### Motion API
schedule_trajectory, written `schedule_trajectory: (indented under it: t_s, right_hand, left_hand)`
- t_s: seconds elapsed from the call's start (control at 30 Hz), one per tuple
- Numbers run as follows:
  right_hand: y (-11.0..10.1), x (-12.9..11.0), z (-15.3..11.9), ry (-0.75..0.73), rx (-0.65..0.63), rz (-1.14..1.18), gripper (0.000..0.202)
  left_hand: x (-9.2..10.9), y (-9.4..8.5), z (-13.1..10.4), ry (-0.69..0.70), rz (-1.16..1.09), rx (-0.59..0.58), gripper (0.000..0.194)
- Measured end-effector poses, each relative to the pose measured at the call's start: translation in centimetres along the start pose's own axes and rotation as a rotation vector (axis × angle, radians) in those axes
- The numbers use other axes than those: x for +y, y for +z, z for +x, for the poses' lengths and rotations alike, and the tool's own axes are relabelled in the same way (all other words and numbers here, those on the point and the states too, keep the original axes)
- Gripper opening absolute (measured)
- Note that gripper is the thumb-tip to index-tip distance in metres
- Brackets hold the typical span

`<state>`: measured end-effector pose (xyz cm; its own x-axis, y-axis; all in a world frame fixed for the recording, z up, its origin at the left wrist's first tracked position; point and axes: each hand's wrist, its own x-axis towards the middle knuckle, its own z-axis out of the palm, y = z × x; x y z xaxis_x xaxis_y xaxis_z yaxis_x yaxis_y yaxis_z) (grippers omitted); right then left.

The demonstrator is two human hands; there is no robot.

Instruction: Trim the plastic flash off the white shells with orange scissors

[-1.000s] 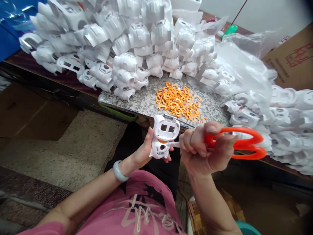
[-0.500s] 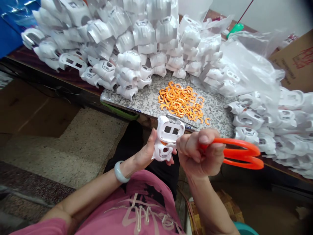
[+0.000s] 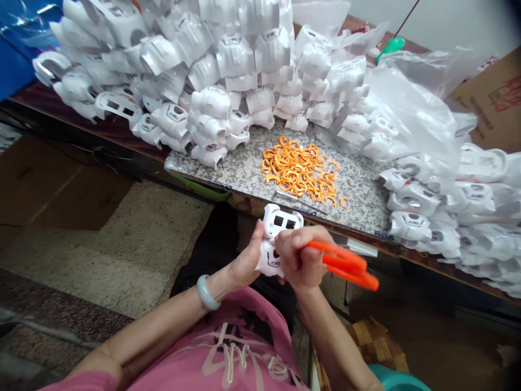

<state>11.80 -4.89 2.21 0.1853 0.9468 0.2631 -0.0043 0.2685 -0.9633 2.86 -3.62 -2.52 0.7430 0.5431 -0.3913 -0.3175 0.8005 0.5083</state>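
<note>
My left hand (image 3: 245,262) grips a white plastic shell (image 3: 270,259) with two square holes in its upper part. My right hand (image 3: 303,255) is closed round a pair of scissors, whose orange handles (image 3: 345,263) stick out to the right. The scissors' blades are hidden by my fingers, which press against the middle of the shell. Just beyond, a heap of orange curved clips (image 3: 299,168) lies on the speckled tabletop (image 3: 244,168).
Stacked white shells (image 3: 211,103) fill the back and left of the table, with more shells (image 3: 411,225) at the right. Clear plastic bags (image 3: 415,103) and a cardboard box (image 3: 492,100) stand at the back right. A teal tub (image 3: 399,377) is on the floor.
My right hand has moved left and down, closer in over the shell. The orange handles have swung with it and now look closer together. The shell has dropped slightly.
</note>
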Motion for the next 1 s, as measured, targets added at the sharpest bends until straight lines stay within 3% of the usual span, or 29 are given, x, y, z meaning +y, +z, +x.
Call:
schedule_trajectory:
  t_s: [0.1, 0.17, 0.3, 0.4, 0.47, 0.53, 0.6, 0.67, 0.83, 1.0]
  right_hand:
    - [-1.0, -1.8, 1.0, -0.113, 0.179, 0.315, 0.028]
    - [-2.2, -3.4, 1.4, -0.172, 0.177, 0.397, 0.024]
    - [-4.7, -4.8, 1.5, -0.199, 0.191, 0.299, 0.024]
    - [-5.9, -3.9, 1.0, -0.115, 0.188, 0.006, 0.018]
    - [-6.6, -3.3, 0.8, -0.062, 0.073, -0.291, 0.012]
    - [-7.0, -3.1, 0.6, -0.062, -0.142, -0.519, 0.01]
    - [-7.3, -3.0, 0.6, -0.097, -0.347, -0.601, 0.016]
    - [-7.4, -3.0, 0.6, -0.149, -0.452, -0.633, 0.02]
    - [-7.0, -2.8, 0.5, -0.204, -0.492, -0.777, 0.03]
    - [-7.1, -2.8, 0.3, -0.138, -0.466, -0.78, 0.016]
  left_hand:
    - [0.4, -0.3, 0.7, 0.034, 0.041, -0.02, 0.086]
    - [1.0, -0.4, 0.8, 0.047, 0.051, 0.006, 0.085]
    - [2.2, -0.5, 0.4, 0.025, 0.009, 0.0, 0.086]
    - [2.5, -0.6, 0.1, 0.026, 0.01, -0.04, 0.088]
    - [2.5, -0.8, 0.0, 0.045, 0.033, -0.041, 0.088]
    - [2.5, -1.0, 0.0, 0.074, 0.058, -0.036, 0.086]
    - [2.5, -1.1, 0.1, 0.107, 0.077, -0.035, 0.084]
    - [2.5, -1.1, 0.1, 0.131, 0.096, -0.038, 0.082]
    - [2.4, -0.9, 0.2, 0.156, 0.128, 0.0, 0.086]
    - [2.3, -1.3, 0.0, 0.156, 0.161, 0.013, 0.083]
